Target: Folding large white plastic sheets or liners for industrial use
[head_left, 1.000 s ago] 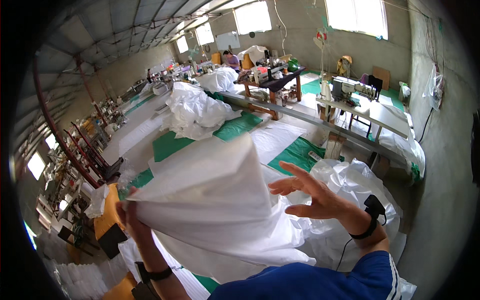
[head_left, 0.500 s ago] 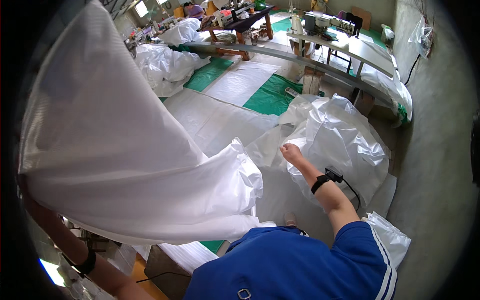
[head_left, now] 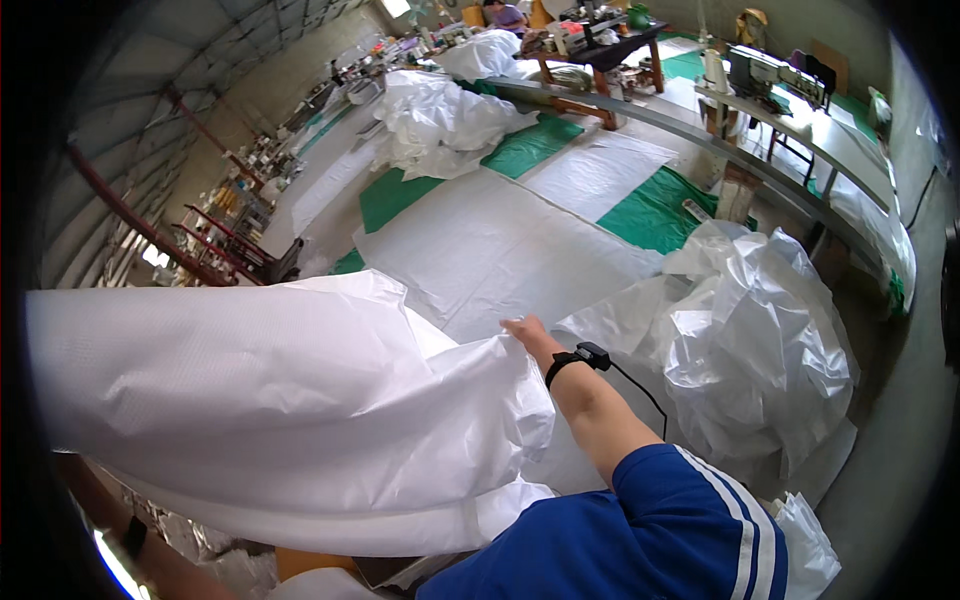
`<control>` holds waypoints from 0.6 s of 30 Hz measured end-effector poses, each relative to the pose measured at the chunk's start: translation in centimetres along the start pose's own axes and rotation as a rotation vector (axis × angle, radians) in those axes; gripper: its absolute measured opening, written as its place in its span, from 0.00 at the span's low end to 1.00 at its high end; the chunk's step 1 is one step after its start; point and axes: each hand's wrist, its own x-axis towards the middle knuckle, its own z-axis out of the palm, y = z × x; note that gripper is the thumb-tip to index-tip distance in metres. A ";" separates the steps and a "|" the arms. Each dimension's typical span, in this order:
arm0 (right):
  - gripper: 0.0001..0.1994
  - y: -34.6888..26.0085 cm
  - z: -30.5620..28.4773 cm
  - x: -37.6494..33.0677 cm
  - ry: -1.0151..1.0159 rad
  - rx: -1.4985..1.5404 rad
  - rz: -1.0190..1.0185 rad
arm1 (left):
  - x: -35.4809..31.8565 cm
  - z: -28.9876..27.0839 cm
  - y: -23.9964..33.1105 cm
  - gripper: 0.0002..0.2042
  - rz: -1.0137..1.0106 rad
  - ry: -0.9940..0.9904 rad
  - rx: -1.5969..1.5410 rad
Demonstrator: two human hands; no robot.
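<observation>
A large white woven plastic sheet (head_left: 250, 390) spreads in the air across the left half of the view, its right end bunched in loose folds. My left forearm (head_left: 165, 560) rises from the lower left to the sheet's left end. The sheet and the dark rim mostly hide my left hand (head_left: 68, 468), which grips the edge there. My right hand (head_left: 527, 329) is at the upper edge of the bunched end, fingers stretched leftward and touching or just above the folds. A black strap with a small cabled device (head_left: 580, 360) circles my right wrist.
A crumpled heap of translucent white sheeting (head_left: 755, 345) lies to the right, near the grey wall (head_left: 900, 400). White and green sheets (head_left: 655, 210) cover the floor ahead. A long metal rail (head_left: 690, 140) crosses behind them. Beyond are a sewing machine table (head_left: 780, 110) and a seated person (head_left: 505, 17).
The sheet's raised upper left part has dropped to a lower, flatter spread. My right hand has moved left to the sheet's edge, its fingers now stretched out. The view has turned left.
</observation>
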 end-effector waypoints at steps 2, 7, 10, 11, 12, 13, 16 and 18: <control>0.29 1.8 1.4 1.6 -0.158 -0.302 -0.032 | 0.6 1.3 -1.3 0.21 -0.050 -0.043 -0.090; 0.19 2.9 2.9 -1.6 -0.038 -0.230 -0.173 | 1.2 -1.4 -4.4 0.21 -0.172 -0.082 -0.307; 0.14 -5.2 -10.4 0.1 0.301 0.198 -0.356 | 1.4 -1.2 -5.2 0.21 -0.215 -0.144 -0.477; 0.14 -10.0 -14.1 -2.4 0.334 0.434 -0.489 | 1.1 -3.7 -4.8 0.21 -0.192 -0.148 -0.511; 0.15 -14.7 -17.5 -5.7 0.361 0.626 -0.588 | 0.8 -5.8 -4.6 0.22 -0.155 -0.146 -0.562; 0.12 -17.3 -21.6 -8.7 0.450 0.597 -0.750 | -3.0 -2.0 -8.4 0.22 -0.105 -0.039 -0.509; 0.09 -19.1 -27.9 -17.3 0.626 0.358 -0.920 | -18.9 10.9 -4.6 0.24 0.045 0.110 -0.311; 0.09 -16.4 -28.3 -16.0 0.494 0.172 -0.771 | -28.1 11.4 -11.8 0.27 -0.039 -0.049 -0.563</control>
